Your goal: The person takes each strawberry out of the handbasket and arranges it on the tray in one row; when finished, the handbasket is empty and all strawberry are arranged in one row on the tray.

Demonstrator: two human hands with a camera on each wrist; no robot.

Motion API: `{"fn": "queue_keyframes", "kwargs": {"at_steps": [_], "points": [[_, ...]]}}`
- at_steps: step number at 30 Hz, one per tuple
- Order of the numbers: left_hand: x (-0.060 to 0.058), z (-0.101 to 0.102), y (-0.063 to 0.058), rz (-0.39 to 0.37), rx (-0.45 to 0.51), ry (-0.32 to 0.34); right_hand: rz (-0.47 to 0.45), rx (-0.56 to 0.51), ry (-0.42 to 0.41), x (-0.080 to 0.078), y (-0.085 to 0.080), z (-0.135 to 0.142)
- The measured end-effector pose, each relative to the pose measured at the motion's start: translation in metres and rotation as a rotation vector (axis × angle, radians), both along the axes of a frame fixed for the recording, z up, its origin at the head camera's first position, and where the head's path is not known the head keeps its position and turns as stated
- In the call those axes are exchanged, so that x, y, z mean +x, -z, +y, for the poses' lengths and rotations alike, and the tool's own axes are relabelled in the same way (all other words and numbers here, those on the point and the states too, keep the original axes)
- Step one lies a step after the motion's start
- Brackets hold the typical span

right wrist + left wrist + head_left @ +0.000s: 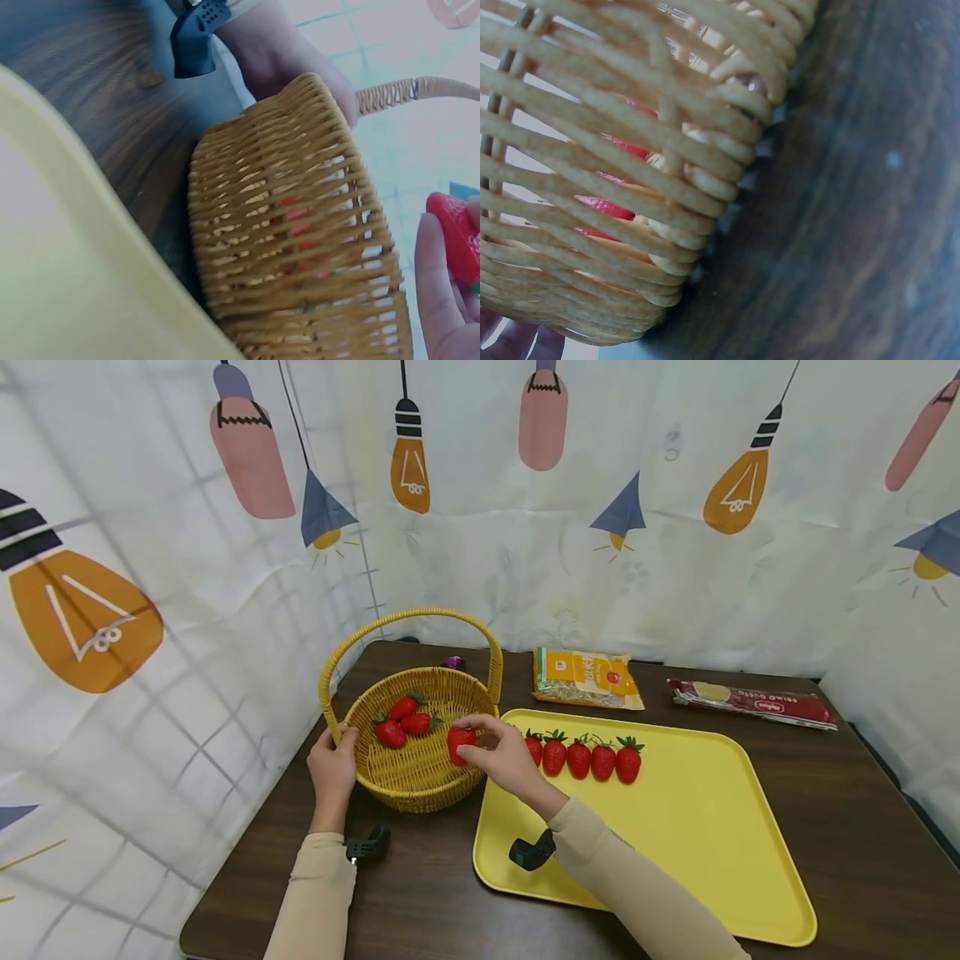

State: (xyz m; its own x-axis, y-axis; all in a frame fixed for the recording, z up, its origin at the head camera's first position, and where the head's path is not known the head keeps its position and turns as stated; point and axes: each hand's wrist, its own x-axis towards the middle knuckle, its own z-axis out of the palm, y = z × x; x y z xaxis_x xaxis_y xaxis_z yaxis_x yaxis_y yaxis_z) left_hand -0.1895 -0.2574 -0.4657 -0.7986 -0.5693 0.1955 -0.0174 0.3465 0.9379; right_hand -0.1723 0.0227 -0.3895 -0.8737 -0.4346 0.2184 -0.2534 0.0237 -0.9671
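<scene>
My left hand [332, 768] grips the yellow wicker basket [420, 797] at its left rim, by the foot of the tall handle. Between thumb and fingers, my right hand [498, 752] pinches a red strawberry [460, 744] over the right part of the basket's opening. Three strawberries [391, 733] lie inside toward the back left; red patches of them show through the weave [300, 225] in the right wrist view. On the yellow tray [697, 827], several strawberries [579, 759] with green leaves form a row along the far side, the leftmost partly covered by my right hand.
Behind the tray lie an orange-and-yellow food packet [585, 678] and a long dark red packet [752, 702]. A small purple item [453, 662] sits behind the basket. The dark wooden table [420, 893] meets printed curtains at the back and sides.
</scene>
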Motion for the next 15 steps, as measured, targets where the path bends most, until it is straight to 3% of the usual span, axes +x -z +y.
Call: {"fn": "queue_keyframes", "kwargs": {"at_steps": [3, 10, 15], "points": [[0.000, -0.001, 0.000, -0.008, 0.007, -0.004, 0.007, -0.012, 0.020, 0.002, 0.004, 0.008], [-0.001, -0.001, 0.001, -0.009, 0.021, -0.002, -0.055, -0.066, 0.024, -0.012, 0.033, 0.027], [-0.002, 0.000, 0.001, -0.010, 0.025, -0.004, -0.068, -0.060, 0.055, -0.015, 0.042, 0.047]]}}
